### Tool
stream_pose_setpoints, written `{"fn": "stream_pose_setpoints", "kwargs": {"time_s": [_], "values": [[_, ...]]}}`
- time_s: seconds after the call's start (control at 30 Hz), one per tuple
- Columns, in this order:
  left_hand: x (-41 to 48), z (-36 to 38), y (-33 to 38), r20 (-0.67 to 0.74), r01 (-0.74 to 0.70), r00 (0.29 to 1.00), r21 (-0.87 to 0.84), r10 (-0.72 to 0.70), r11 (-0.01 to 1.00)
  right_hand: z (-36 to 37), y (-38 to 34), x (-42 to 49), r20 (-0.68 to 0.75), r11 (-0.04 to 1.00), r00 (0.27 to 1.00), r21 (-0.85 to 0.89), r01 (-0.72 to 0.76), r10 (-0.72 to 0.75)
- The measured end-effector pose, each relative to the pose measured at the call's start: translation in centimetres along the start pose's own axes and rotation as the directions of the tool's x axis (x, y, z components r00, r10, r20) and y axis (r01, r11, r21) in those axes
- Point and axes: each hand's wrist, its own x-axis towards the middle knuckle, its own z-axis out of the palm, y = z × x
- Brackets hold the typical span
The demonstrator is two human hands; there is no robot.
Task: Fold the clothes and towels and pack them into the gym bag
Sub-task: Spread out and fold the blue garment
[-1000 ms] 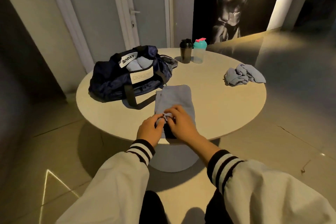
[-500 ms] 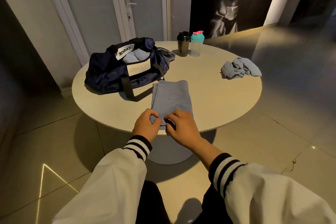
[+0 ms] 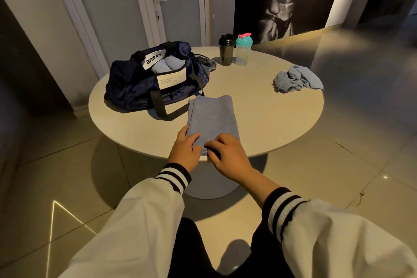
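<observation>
— Where is our folded towel (image 3: 212, 115)?

— Flat on the counter (image 3: 266, 119) at the near edge, just beside the gym bag (image 3: 135, 88). Our left hand (image 3: 185, 150) rests with loose fingers on its near left corner. The fingers of our right hand (image 3: 226, 156) curl at the near hem; we cannot tell if they pinch it.

— How will it handle?

— Soft, light and floppy, we judge. We should take both near corners.

— Count?

— One folded towel, one crumpled cloth (image 3: 295, 79), one bag with pale fabric inside, two bottles (image 3: 226, 52).
</observation>
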Motion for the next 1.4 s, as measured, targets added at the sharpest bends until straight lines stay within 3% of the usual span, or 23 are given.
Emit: {"fn": "stream_pose_setpoints", "kwargs": {"time_s": [0.2, 0.33, 0.43, 0.6, 0.7, 0.77, 0.97, 1.23, 1.4], "values": [[-0.2, 0.5, 1.1, 0.103, -0.105, 0.99, 0.08, 0.097, 0.991, -1.9, 1.1, 0.6, 0.043, 0.99, 0.989, -0.035, -0.14, 0.142], [0.9, 0.1, 1.8, -0.025, -0.139, 0.99, -0.059, 0.138, 0.988, -3.0, 1.5, 2.3, 0.065, 0.98, 0.979, 0.044, -0.195, 0.192], [3.4, -0.2, 1.4, -0.082, -0.076, 0.994, -0.008, 0.075, 0.997, -2.5, 1.8, 4.6, 0.056, 0.984, 0.986, 0.075, -0.163, 0.159], [9.0, 0.1, 0.5, 0.057, 0.054, 0.997, -0.021, -0.053, 0.998, 0.0, 2.9, 7.8, 0.128, 0.97, 0.962, 0.002, -0.245, 0.242], [11.0, 0.7, 0.9, 0.101, 0.082, 0.99, 0.14, -0.096, 0.987, 1.4, 3.4, 7.7, 0.182, 0.971, 0.956, -0.111, -0.211, 0.229], [11.3, 1.2, 0.8, 0.057, 0.072, 0.995, 0.219, -0.087, 0.973, 1.7, 3.5, 7.5, 0.188, 0.972, 0.96, -0.146, -0.184, 0.209], [11.1, 1.8, -0.4, -0.108, 0.045, 0.993, -0.055, -0.051, 0.997, 2.1, 3.5, 7.2, 0.199, 0.979, 0.964, -0.134, -0.151, 0.176], [11.3, 2.1, -0.4, -0.099, 0.089, 0.991, -0.001, -0.089, 0.996, 1.9, 3.5, 7.5, 0.274, 0.982, 0.946, -0.111, -0.151, 0.176], [9.7, 1.5, -0.5, -0.126, -0.069, 0.989, 0.041, 0.074, 0.997, 1.5, 3.3, 7.2, 0.204, 0.988, 0.967, -0.045, -0.148, 0.154]]}}
